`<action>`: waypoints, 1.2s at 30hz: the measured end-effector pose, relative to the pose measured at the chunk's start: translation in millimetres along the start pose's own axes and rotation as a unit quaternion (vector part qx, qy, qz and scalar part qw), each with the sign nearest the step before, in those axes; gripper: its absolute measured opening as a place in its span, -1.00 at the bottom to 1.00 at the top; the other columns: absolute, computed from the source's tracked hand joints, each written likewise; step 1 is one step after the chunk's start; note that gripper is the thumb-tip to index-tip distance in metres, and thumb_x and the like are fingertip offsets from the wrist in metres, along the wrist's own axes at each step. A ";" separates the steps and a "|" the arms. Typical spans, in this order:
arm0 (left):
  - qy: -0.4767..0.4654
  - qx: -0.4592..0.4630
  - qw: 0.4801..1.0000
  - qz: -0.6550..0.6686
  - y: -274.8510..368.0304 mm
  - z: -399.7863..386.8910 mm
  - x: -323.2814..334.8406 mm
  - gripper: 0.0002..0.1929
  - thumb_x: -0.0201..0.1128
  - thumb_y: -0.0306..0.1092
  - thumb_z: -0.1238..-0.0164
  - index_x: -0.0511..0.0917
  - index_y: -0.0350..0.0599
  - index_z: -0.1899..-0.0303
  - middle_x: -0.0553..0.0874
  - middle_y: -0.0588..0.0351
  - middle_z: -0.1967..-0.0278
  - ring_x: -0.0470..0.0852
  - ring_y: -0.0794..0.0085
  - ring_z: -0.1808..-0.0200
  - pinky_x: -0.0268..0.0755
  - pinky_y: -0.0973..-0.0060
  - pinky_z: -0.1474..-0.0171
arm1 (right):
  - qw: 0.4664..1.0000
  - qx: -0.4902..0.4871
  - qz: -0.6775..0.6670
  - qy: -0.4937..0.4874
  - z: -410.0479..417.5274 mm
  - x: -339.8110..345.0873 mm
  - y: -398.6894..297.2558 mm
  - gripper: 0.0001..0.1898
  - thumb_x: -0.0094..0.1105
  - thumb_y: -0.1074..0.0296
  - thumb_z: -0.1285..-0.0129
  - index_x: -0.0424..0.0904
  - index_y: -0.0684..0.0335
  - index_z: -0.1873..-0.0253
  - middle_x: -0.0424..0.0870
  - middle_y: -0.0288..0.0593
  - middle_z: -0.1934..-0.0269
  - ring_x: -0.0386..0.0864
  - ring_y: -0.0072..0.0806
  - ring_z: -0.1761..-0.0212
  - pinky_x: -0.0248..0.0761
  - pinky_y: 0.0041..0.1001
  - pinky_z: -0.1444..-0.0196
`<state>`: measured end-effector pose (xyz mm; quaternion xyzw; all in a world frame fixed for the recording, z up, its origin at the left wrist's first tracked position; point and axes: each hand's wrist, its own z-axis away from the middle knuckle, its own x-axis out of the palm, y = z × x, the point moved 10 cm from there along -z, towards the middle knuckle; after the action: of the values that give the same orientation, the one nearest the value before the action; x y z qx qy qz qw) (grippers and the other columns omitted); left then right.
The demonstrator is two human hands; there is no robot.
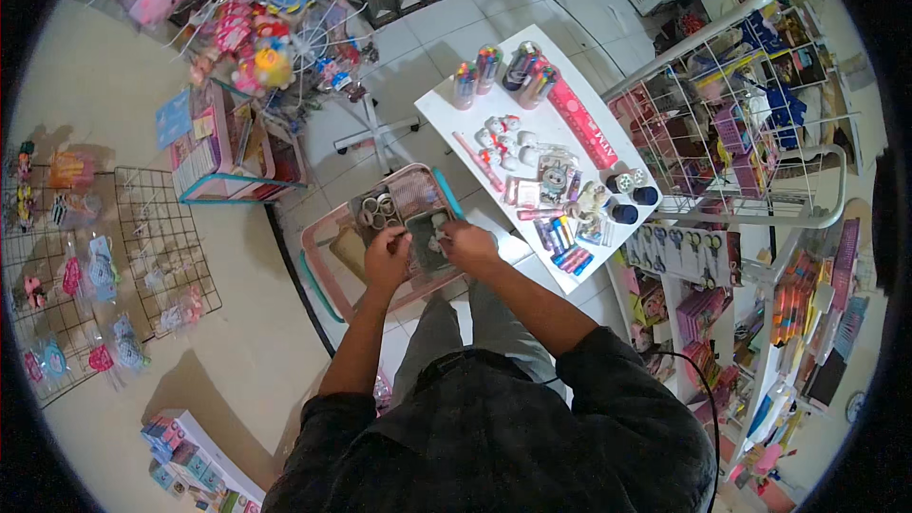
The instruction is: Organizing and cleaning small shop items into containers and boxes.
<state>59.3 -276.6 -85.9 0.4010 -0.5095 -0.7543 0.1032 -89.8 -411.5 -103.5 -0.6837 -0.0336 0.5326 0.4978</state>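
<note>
Both hands are over a pink mesh basket (pixel 324 231) with teal handles, in front of my legs. My left hand (pixel 387 256) is at the near edge of a small tray holding several rings or tape rolls (pixel 379 212); its fingers are bent together, and whether they hold something is hidden. My right hand (pixel 467 246) is at the right side of a dark grey-green tray (pixel 420 239), its fingertips beside small pale objects (pixel 436 222). Its grip is too small to make out.
At the upper right, a white table (pixel 442 110) bears marker jars (pixel 489 68), small figurines (pixel 499 139) and a pink box (pixel 581 114). A wire rack (pixel 727 107) stands to its right. A pink shelf cart (pixel 235 149) and a wheeled stand (pixel 374 132) are beyond the basket.
</note>
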 end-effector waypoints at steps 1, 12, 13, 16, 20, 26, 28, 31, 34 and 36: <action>0.002 0.000 1.000 0.000 -10.0 10.3 -6.7 -0.72 0.45 -0.24 -0.40 0.71 -0.15 -0.02 0.75 0.08 0.34 0.71 0.44 0.33 0.55 0.44 0.21 | 0.993 0.001 0.082 -0.084 3.2 33.3 -3.7 -0.80 0.28 0.33 -0.28 0.74 0.23 0.04 0.78 -0.02 0.18 0.78 -0.10 0.28 0.66 -0.17 0.18; -0.051 -0.018 0.997 0.051 -44.8 47.7 -14.6 -0.77 0.37 -0.35 -0.41 0.69 -0.19 -0.01 0.77 0.09 0.27 0.71 0.46 0.33 0.57 0.43 0.21 | 0.915 0.050 0.315 -0.247 0.7 114.5 -6.2 -0.79 0.15 0.37 -0.38 0.78 0.21 0.04 0.76 0.06 0.00 0.83 -0.13 0.07 0.73 -0.22 0.14; -0.053 -0.018 0.997 0.052 -45.1 48.3 -14.8 -0.77 0.37 -0.35 -0.41 0.69 -0.19 -0.01 0.77 0.09 0.27 0.71 0.46 0.33 0.57 0.43 0.21 | 0.915 0.051 0.315 -0.246 1.0 114.1 -4.8 -0.79 0.15 0.37 -0.38 0.78 0.21 0.04 0.76 0.06 0.00 0.83 -0.13 0.07 0.73 -0.22 0.14; -0.103 -0.079 0.989 0.073 -49.6 49.5 -7.5 -0.77 0.32 -0.35 -0.51 0.67 -0.17 -0.08 0.76 0.10 0.15 0.68 0.49 0.24 0.55 0.49 0.15 | 0.914 0.044 0.302 -0.268 5.3 116.7 -2.0 -0.78 0.13 0.38 -0.39 0.77 0.24 0.03 0.76 0.07 -0.01 0.82 -0.12 0.05 0.73 -0.22 0.12; -0.117 -0.056 0.990 0.052 -38.9 45.6 -7.0 -0.77 0.35 -0.35 -0.49 0.67 -0.16 -0.08 0.76 0.13 0.15 0.68 0.50 0.20 0.54 0.49 0.10 | 0.926 0.051 0.278 -0.249 7.2 111.6 0.2 -0.77 0.11 0.37 -0.39 0.75 0.27 0.03 0.76 0.13 0.00 0.82 -0.10 0.04 0.72 -0.20 0.08; -0.114 -0.058 0.988 0.086 -49.0 42.7 -3.3 -0.75 0.35 -0.34 -0.50 0.67 -0.18 -0.10 0.75 0.15 0.15 0.68 0.48 0.16 0.55 0.46 0.06 | 0.988 0.069 0.097 -0.101 8.5 71.3 -10.2 -0.70 0.14 0.43 -0.33 0.68 0.36 -0.10 0.78 0.12 0.10 0.80 -0.17 0.09 0.66 -0.24 0.08; -0.116 -0.051 0.987 0.096 -45.9 41.8 -1.0 -0.75 0.35 -0.33 -0.50 0.67 -0.17 -0.11 0.75 0.15 0.13 0.68 0.48 0.14 0.56 0.46 0.04 | 0.999 0.037 0.008 -0.038 13.6 50.7 -14.3 -0.65 0.16 0.44 -0.34 0.65 0.38 -0.18 0.79 0.05 0.15 0.80 -0.26 0.16 0.63 -0.31 0.12; -0.128 -0.090 0.965 0.211 -48.8 43.0 6.6 -0.69 0.35 -0.34 -0.51 0.64 -0.15 -0.19 0.73 0.18 0.06 0.69 0.48 0.08 0.57 0.47 0.01 | 0.864 0.252 -0.397 -0.181 41.5 82.1 7.4 -0.58 0.20 0.43 -0.38 0.59 0.34 -0.31 0.75 -0.18 0.23 0.69 -0.48 0.29 0.54 -0.46 0.20; -0.176 -0.153 0.932 0.278 -49.7 48.3 20.0 -0.64 0.35 -0.34 -0.53 0.59 -0.11 -0.27 0.71 0.19 0.02 0.69 0.47 0.04 0.61 0.46 0.00 | 0.826 0.249 -0.464 -0.200 54.2 76.5 -9.8 -0.59 0.25 0.35 -0.39 0.65 0.22 -0.30 0.71 -0.30 0.19 0.62 -0.62 0.26 0.50 -0.59 0.18; -0.203 -0.195 0.909 0.306 -47.7 54.9 27.7 -0.57 0.39 -0.41 -0.47 0.54 -0.27 -0.28 0.72 0.04 -0.02 0.72 0.43 0.01 0.66 0.46 -0.04 | 0.818 0.217 -0.496 -0.194 53.8 69.2 -23.3 -0.63 0.23 0.36 -0.40 0.67 0.22 -0.26 0.73 -0.32 0.17 0.62 -0.62 0.24 0.51 -0.59 0.14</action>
<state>14.3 -232.6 -131.6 0.0358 -0.4595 -0.8353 0.2998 -89.6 -325.2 -131.5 -0.3308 -0.3477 0.3286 0.8134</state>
